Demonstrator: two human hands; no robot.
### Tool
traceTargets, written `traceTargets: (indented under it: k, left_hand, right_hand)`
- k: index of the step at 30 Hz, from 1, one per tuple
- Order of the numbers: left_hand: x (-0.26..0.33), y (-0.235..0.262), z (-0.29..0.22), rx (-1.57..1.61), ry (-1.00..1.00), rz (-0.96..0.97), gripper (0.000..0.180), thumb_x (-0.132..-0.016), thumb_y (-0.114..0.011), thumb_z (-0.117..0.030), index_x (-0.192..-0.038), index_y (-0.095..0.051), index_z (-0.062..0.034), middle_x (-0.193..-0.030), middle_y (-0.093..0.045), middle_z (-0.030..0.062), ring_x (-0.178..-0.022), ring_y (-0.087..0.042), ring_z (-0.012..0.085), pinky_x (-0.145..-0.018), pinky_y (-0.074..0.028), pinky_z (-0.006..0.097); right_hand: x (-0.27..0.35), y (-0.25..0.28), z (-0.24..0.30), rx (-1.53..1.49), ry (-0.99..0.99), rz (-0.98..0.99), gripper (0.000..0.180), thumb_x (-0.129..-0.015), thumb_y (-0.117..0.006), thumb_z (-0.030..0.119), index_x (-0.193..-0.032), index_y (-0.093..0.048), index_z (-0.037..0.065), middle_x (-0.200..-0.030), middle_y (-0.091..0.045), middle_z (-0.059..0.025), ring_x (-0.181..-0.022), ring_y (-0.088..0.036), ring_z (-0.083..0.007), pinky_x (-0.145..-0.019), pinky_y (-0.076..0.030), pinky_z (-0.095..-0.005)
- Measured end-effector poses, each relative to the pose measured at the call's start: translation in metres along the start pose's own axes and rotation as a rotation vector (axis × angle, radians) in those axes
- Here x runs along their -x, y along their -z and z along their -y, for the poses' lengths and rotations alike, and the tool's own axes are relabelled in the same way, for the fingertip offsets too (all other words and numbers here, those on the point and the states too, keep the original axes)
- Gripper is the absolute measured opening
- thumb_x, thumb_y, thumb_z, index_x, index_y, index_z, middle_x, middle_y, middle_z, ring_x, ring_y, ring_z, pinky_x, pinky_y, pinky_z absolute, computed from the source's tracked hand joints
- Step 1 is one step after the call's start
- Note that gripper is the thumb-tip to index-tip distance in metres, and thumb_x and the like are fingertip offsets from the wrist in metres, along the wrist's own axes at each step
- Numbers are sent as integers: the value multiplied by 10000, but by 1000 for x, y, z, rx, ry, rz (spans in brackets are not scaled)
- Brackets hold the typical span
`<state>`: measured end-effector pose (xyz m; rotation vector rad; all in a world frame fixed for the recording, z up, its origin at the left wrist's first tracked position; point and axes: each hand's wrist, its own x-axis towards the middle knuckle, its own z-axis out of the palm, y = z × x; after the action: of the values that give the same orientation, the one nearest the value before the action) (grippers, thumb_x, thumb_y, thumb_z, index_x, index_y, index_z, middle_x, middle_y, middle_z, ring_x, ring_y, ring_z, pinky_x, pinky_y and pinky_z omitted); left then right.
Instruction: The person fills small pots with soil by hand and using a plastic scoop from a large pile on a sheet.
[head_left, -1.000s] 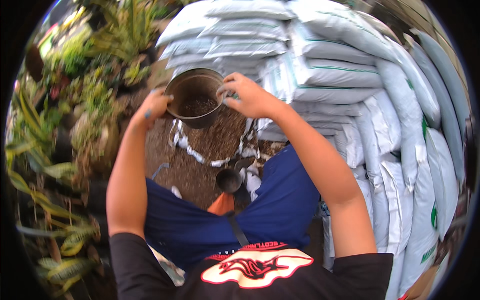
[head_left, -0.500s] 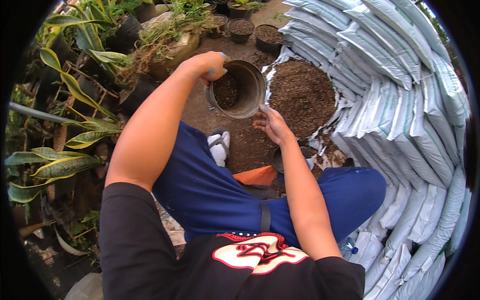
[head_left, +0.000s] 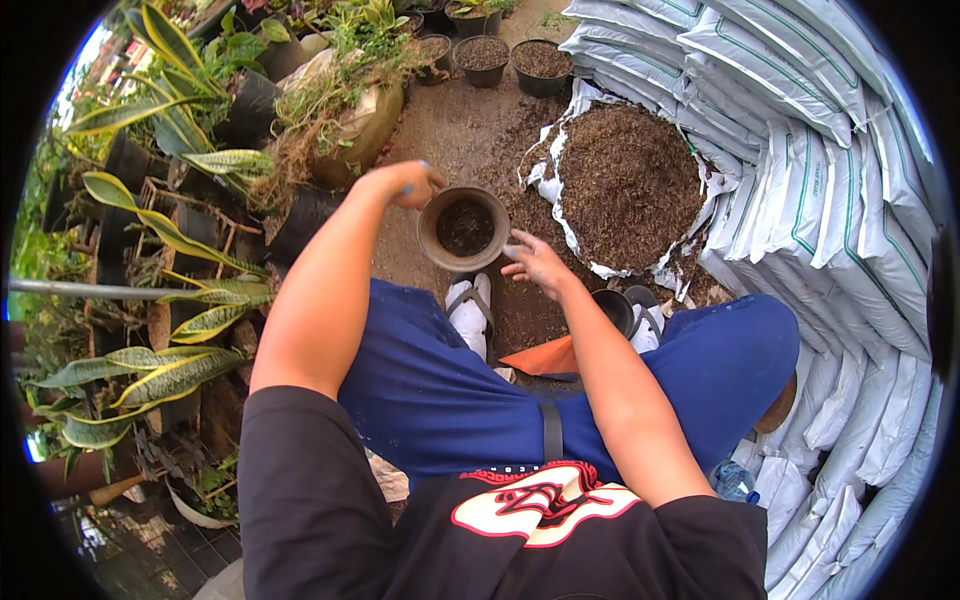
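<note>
A round dark pot (head_left: 432, 249) stands upright between my hands, with dark soil (head_left: 466, 228) in its bottom. My left hand (head_left: 408, 186) is at the pot's far left rim, its fingers stretched out and partly bent. Whether it touches the rim is hard to see. On the right side my right hand (head_left: 537, 266) has its fingers spread close to the rim, palm partly turned up. Blue marks show on the fingers of both hands. Just right of the pot lies a big heap of brown potting mix (head_left: 630, 190) in an opened white sack (head_left: 552, 190).
White filled bags (head_left: 800, 200) are stacked high along the right. Potted snake plants (head_left: 180, 365) crowd the left. Several soil-filled pots (head_left: 482, 58) stand at the back. Near my feet are another dark pot (head_left: 614, 311) and an orange piece (head_left: 540, 358). A plastic bottle (head_left: 733, 482) lies by my right knee.
The pot has gone from tilted and held in my left hand to upright and lower, nearer my feet. My left hand has loosened from its rim. The view has shifted slightly.
</note>
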<state>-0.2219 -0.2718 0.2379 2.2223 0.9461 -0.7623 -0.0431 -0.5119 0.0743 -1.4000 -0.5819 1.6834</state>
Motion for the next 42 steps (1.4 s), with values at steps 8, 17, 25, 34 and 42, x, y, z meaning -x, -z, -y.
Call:
traceTargets:
  k: [8,17,25,34,42]
  left_hand:
    - [3,-20,-29,-279,47,156,494,-1017,-554,-152,-1508,-570,-103,-1450,-648,163,-1325,-621,340,-1106,-485,424]
    - [-12,-4,-123,-323,-228,57,533,-960,-557,-148,-1491,-596,-166,-1389,-675,190,-1272,-650,361,-1042,-523,453]
    - [-47,2,-199,-457,-385,115,598,-908,-586,-137,-1507,-586,-137,-1328,-695,240,-1227,-676,382,-1013,-545,454]
    - [-55,-12,-250,-560,-464,146,649,-875,-582,-115,-1524,-561,-140,-1354,-675,254,-1258,-661,382,-1045,-532,461]
    - [-76,-42,-284,-491,-592,128,617,-1015,-617,-393,-1567,-495,-147,-1433,-633,233,-1331,-608,382,-1105,-490,455]
  right_hand:
    - [-1,3,0,149,-12,-16,672,-1005,-722,296,-1578,-458,67,-1408,-653,-131,-967,-691,-177,-781,-561,-330]
    - [50,67,-4,934,115,-407,414,-861,-781,112,-1262,-706,40,-1192,-742,-174,-1111,-708,-349,-956,-557,-456]
    - [115,91,-16,1328,-236,-734,362,-843,-744,118,-1203,-710,98,-1308,-662,-186,-1266,-612,-389,-1085,-498,-483]
    - [131,146,-87,1013,-327,-655,313,-882,-730,232,-1132,-734,44,-1265,-709,-240,-1197,-677,-418,-1019,-550,-501]
    - [151,164,-79,-304,-43,-757,299,-930,-670,336,-1051,-668,62,-1191,-678,-124,-1054,-666,-306,-959,-533,-526]
